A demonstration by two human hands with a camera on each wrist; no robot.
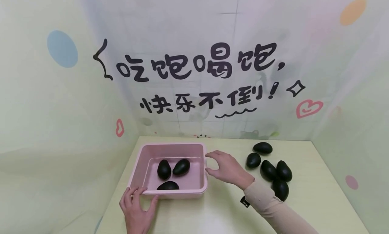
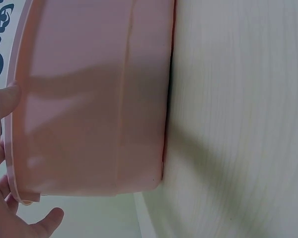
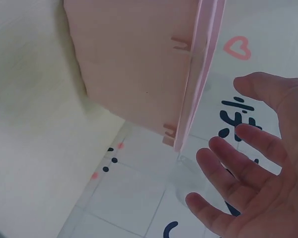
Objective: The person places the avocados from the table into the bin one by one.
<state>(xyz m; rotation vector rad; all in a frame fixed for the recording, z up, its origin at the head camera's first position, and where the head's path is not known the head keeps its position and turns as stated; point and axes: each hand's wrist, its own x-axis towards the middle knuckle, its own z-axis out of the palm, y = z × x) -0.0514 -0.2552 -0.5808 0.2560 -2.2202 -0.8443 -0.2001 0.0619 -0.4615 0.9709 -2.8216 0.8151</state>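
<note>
A pink bin (image 1: 173,196) stands on the table with three dark avocados inside, one of them (image 1: 181,167) near the middle. The left hand (image 1: 138,210) has its fingers over the bin's front left corner; in the left wrist view this hand (image 2: 5,198) rests along the rim of the bin (image 2: 89,109). Beside the bin's right wall is the right hand (image 1: 228,168), fingers spread and holding nothing. In the right wrist view the right hand (image 3: 253,173) is apart from the bin (image 3: 134,64), its palm and fingers bare.
Several more dark avocados lie on the right of the table (image 1: 225,213), one of them (image 1: 262,148) at the back and another (image 1: 280,189) close to the right sleeve (image 1: 267,203). A printed cloth (image 1: 188,31) with dark lettering hangs behind the table. A small black item (image 1: 244,202) shows beside the right sleeve.
</note>
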